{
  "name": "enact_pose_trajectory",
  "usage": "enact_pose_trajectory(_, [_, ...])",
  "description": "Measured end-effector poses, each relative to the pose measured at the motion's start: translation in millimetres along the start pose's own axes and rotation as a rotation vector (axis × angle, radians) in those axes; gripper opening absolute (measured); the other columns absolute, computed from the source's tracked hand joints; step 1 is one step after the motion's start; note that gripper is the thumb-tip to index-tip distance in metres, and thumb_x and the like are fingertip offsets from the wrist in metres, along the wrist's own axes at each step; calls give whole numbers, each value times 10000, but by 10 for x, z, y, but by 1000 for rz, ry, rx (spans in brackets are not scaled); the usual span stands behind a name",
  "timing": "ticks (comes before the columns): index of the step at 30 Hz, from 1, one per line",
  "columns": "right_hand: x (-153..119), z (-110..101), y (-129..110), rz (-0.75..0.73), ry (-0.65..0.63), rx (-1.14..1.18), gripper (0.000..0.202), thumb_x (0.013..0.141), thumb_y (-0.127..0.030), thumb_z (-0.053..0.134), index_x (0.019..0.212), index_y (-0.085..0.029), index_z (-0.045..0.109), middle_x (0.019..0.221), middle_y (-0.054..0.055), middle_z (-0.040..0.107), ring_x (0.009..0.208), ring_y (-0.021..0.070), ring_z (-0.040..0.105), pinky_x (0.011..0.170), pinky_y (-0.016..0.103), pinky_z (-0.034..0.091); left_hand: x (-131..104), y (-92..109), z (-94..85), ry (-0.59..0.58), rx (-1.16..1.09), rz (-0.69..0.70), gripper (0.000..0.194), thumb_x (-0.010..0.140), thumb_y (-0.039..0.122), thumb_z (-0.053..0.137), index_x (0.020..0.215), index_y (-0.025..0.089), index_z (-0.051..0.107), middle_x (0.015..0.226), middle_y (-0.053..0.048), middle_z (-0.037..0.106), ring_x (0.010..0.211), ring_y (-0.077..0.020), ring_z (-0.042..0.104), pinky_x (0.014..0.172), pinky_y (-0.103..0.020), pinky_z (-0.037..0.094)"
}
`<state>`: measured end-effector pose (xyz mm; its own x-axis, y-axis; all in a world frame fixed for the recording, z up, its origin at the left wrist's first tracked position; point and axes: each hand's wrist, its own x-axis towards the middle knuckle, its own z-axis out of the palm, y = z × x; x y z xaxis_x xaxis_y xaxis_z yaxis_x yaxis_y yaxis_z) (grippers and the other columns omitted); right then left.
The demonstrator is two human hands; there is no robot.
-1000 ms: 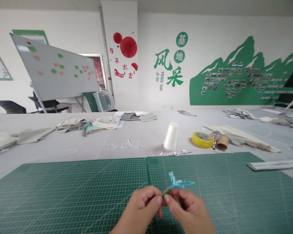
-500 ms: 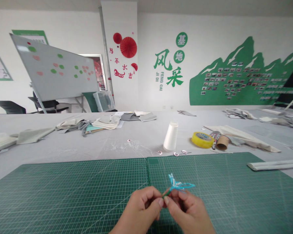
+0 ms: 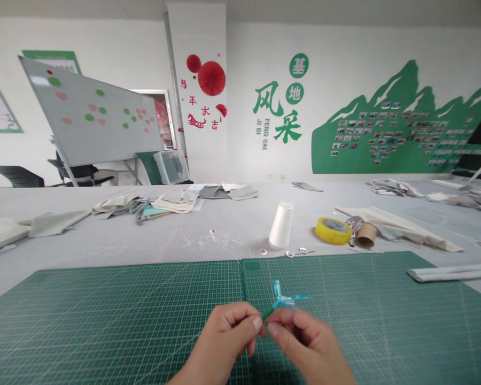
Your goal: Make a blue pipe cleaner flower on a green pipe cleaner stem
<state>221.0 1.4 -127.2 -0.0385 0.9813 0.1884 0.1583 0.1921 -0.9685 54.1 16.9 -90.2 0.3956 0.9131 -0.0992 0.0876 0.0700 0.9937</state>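
Note:
A small blue flower-like piece (image 3: pixel 284 300) with pale beads stands out above my fingers, on a short green stem (image 3: pixel 268 313). My left hand (image 3: pixel 233 334) pinches the stem's lower end between thumb and forefinger. Close beside it, my right hand (image 3: pixel 304 338) has its thumb and forefinger pressed together at the stem, just under the blue part. Both hands are over the green cutting mats (image 3: pixel 136 315), near the seam between them. The lowest end of the stem is hidden by my fingertips.
Beyond the mats stand a white thread cone (image 3: pixel 281 224), a yellow tape roll (image 3: pixel 333 230) and a brown cardboard tube (image 3: pixel 366 235). Small rings lie near the cone. Cloth pieces (image 3: pixel 396 224) and a rolled pale cloth (image 3: pixel 457 272) are at the right.
The blue piece has turned and shifted slightly left, its petals at a different angle. My left hand has moved a little left and up, and the fingertips are slightly farther apart.

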Motion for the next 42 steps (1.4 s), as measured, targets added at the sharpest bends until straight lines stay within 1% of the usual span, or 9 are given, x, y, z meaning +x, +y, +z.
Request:
enact_pose_trajectory(8, [96,-124,-186,166,-211,258,266,782,-444,723,634,-223,709,570,-50,488,579,143,407,602,263,350,0,22,-38,-135,-67,-62,327,725,503,567,645,188,599,450,60,457,368,-70,201,414,-232,137])
enact_pose_trajectory(12, [170,-202,-157,110,-285,167,284,766,-467,739,675,-200,703,610,-35,544,576,138,420,550,251,319,-21,63,-77,-248,-43,-83,305,754,445,567,635,175,641,457,55,483,371,-66,224,417,-228,150])
enact_pose_trajectory(16, [233,-220,-96,35,-349,110,360,711,-516,765,631,-171,697,578,-36,502,543,131,388,524,260,293,-63,103,-135,-369,34,-82,174,753,276,606,674,161,709,495,50,526,441,-81,354,460,-221,229])
enact_pose_trajectory(20, [242,-234,-136,-20,-377,30,279,707,-421,793,618,-164,734,580,-47,454,564,133,387,542,268,273,-111,122,-205,-427,163,-77,119,738,173,604,656,171,690,479,83,440,449,-82,304,433,-227,203])
enact_pose_trajectory(25, [214,-268,-259,-19,-436,-40,130,718,-267,764,630,-179,728,565,-72,418,533,113,354,513,252,257,-174,256,-242,-495,412,-38,165,730,128,549,580,195,540,495,86,361,468,-89,285,431,-226,212])
enact_pose_trajectory(30, [131,-233,-464,11,-423,-119,109,743,-224,682,650,-167,685,572,-70,401,513,105,328,475,242,245,-234,494,-161,-423,783,77,292,689,40,496,515,177,305,500,75,313,493,-86,334,501,-228,241])
enact_pose_trajectory(32, [89,-217,-556,-34,-387,-178,139,767,-236,654,648,-166,674,589,-58,422,516,108,355,473,240,261,-253,564,-131,-391,948,125,316,713,50,511,534,172,281,527,69,341,523,-91,355,527,-238,233])
enact_pose_trajectory(38, [-22,-248,-671,-402,-257,-485,169,870,-192,596,722,-193,680,594,-40,507,535,122,485,508,246,325,-313,612,-132,-266,1333,205,228,861,153,465,636,186,478,671,9,599,592,-149,547,511,-254,243])
enact_pose_trajectory(42, [-92,-250,-647,-633,-157,-632,210,931,-177,529,788,-185,683,604,-18,546,512,132,518,471,254,345,-347,531,-143,-159,1414,312,221,871,121,443,692,181,559,677,-11,617,574,-171,597,488,-270,292])
